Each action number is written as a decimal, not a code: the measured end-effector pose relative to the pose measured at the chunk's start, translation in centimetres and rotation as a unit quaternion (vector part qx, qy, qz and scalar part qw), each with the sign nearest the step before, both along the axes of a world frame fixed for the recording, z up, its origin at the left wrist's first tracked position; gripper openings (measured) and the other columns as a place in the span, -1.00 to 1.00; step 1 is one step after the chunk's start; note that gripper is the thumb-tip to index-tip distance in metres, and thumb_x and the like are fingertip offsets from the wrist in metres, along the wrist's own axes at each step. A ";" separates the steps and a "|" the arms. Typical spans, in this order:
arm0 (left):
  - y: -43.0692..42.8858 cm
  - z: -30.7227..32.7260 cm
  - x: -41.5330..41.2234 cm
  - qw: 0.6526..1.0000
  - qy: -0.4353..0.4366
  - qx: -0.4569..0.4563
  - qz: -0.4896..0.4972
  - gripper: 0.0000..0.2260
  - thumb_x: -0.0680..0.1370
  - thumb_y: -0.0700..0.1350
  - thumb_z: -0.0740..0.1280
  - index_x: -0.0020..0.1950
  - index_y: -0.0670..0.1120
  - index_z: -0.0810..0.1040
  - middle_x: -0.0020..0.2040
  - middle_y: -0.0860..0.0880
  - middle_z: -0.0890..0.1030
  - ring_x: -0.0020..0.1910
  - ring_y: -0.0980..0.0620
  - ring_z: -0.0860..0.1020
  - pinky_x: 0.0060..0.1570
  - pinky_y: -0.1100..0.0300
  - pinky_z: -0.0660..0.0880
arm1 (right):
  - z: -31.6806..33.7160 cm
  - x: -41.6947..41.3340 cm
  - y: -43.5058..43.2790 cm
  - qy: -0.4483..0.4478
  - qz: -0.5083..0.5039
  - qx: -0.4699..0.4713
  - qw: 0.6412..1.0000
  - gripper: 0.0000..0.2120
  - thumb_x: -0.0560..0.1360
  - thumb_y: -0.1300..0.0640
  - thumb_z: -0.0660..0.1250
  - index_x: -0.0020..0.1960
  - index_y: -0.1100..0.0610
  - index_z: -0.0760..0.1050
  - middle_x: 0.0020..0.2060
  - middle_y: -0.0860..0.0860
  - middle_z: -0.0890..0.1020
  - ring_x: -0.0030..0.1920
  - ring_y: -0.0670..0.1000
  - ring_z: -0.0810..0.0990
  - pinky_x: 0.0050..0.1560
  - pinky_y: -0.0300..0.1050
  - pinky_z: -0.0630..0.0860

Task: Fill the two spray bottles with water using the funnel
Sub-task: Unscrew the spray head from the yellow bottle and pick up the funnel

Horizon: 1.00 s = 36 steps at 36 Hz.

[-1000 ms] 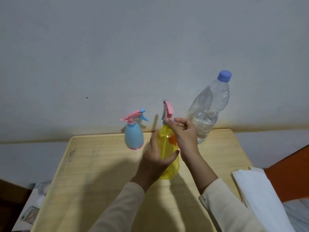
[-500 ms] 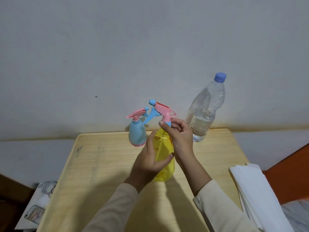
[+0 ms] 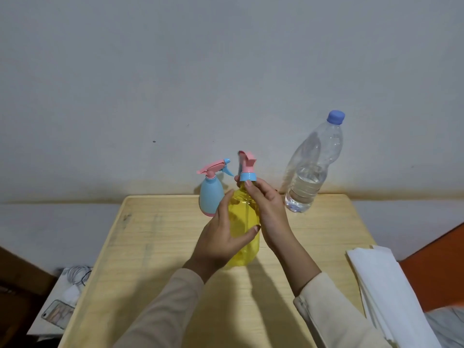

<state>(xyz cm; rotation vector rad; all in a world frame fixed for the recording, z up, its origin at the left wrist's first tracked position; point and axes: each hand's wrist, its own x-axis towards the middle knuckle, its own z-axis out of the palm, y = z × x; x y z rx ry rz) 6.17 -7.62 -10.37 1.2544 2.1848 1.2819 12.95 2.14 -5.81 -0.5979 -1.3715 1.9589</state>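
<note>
At frame centre the yellow spray bottle (image 3: 244, 222) stands on the table (image 3: 155, 247), the left hand (image 3: 221, 237) wrapped round its body to steady it while the right hand (image 3: 266, 204) pinches its blue collar (image 3: 248, 177), likely to unscrew it for filling.

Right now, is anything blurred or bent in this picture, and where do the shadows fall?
Head view: the spray head on the yellow bottle looks motion-blurred; the water bottle leans outward, wide-angle distortion; the left hand and right hand throw shadows down the table toward the camera.
</note>
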 end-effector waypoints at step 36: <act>0.8 -9.7 -3.7 0.983 -0.140 0.039 0.115 -0.24 0.29 0.22 0.43 0.39 0.10 0.17 0.30 -0.01 0.39 0.25 -0.01 0.44 0.24 -0.06 0.45 | -17.7 2.9 6.5 -0.437 -0.042 0.295 0.849 -0.76 0.38 0.11 0.42 -0.02 0.21 0.51 -0.11 0.13 0.60 -0.08 0.12 0.53 -0.14 -0.07 0.43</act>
